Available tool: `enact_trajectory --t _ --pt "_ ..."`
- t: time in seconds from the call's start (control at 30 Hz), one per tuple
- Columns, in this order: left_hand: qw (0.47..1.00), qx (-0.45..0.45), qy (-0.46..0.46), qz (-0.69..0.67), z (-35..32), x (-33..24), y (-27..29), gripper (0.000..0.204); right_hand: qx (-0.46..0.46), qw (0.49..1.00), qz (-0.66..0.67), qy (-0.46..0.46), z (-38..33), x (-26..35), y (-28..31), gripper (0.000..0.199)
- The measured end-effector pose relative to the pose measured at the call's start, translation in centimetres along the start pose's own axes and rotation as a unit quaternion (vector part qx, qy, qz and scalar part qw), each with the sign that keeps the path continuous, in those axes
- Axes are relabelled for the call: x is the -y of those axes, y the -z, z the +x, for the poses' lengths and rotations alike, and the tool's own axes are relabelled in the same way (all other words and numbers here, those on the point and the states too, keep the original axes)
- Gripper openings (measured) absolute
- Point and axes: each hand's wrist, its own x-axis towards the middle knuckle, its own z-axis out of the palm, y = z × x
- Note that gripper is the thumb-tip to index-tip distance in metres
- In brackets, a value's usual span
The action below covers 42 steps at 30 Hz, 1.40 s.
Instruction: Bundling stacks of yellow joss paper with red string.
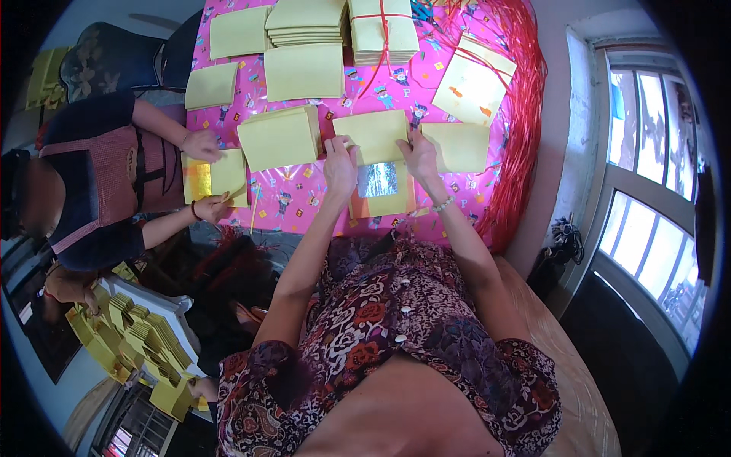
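Observation:
A plain yellow paper sheet (373, 135) is held by its two sides between my hands, above the middle of the pink table cover. My left hand (341, 166) pinches its left edge, and my right hand (420, 158) has the right edge between thumb and fingers. Just below it lies another yellow sheet with a shiny silver foil square (378, 180) and orange patches at its sides; the held sheet overlaps its far part. A stack of yellow paper (279, 139) rests to the left of my left hand. Right of my right hand lies a yellow sheet (457, 147).
Stacks of yellow paper (304, 71) line the far side, one bundle (383, 38) tied with red string. Red strands (525, 99) hang along the right edge. At the left, a co-worker's hands (213, 207) handle a gold-foiled sheet (199, 180). Others handle yellow paper lower left.

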Motion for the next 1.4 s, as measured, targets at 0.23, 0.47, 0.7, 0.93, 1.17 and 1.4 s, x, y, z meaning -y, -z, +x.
enact_trajectory --t 0.23,0.47,0.7,0.93,1.17,1.4 --pt "1.0 0.003 0.007 0.006 0.0 0.1 -0.2 0.028 -0.001 1.0 -0.004 0.003 0.1 -0.2 -0.1 0.025" --pt "1.0 0.007 0.005 0.013 0.1 0.1 -0.2 0.028 -0.001 1.0 -0.016 0.006 0.1 0.0 0.0 0.026" --pt "1.0 0.001 0.002 0.017 0.0 -0.2 -0.4 0.028 -0.003 1.0 -0.023 0.013 0.3 -0.1 0.0 0.026" --pt "0.975 -0.142 -0.121 0.118 0.2 -0.6 -0.7 0.029 -0.044 0.997 -0.04 0.05 0.6 -1.1 -0.8 0.025" --pt "0.989 0.038 -0.106 0.094 0.9 -0.9 -1.5 0.025 -0.042 0.996 -0.058 0.047 1.2 -1.4 -1.1 0.027" --pt "0.99 0.033 -0.124 0.061 0.2 -1.3 -1.5 0.038 -0.065 0.993 -0.068 0.065 1.4 -1.5 -1.4 0.028"
